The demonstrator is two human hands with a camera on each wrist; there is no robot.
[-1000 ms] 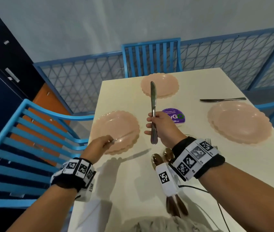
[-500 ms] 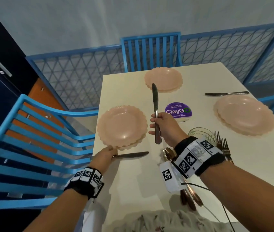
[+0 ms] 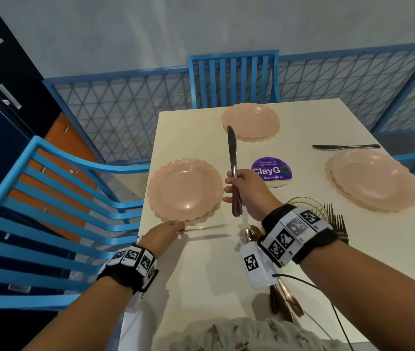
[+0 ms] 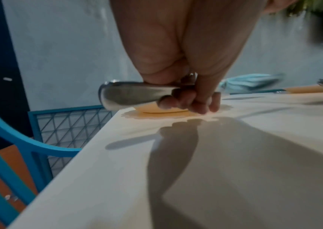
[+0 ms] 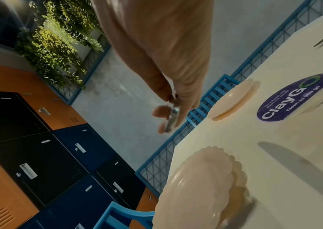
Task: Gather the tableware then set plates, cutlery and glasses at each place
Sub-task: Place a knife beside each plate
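A pink scalloped plate (image 3: 184, 191) sits at the left place of the cream table (image 3: 201, 274). My left hand (image 3: 168, 231) grips the handle of a steel knife (image 4: 133, 94) just above the table by this plate's near rim (image 4: 162, 112); its blade looks blurred in the head view. Right of the plate, my right hand (image 3: 241, 188) holds a second knife (image 3: 232, 168) upright, blade pointing away. From the right wrist, the fingers (image 5: 162, 111) pinch that knife (image 5: 172, 117). Two more pink plates stand at the far place (image 3: 250, 121) and the right place (image 3: 373, 181).
A third knife (image 3: 345, 146) lies beyond the right plate. Behind my right wrist are a glass bowl (image 3: 307, 206), forks (image 3: 335, 221) and spoons (image 3: 252, 233). A purple ClayGo sticker (image 3: 271, 169) marks the table's middle. Blue chairs (image 3: 49, 211) stand left and at the far end (image 3: 234, 77).
My left hand carried its knife from over the left plate down to the table beside the plate's near rim. The right hand kept its knife upright, almost still.
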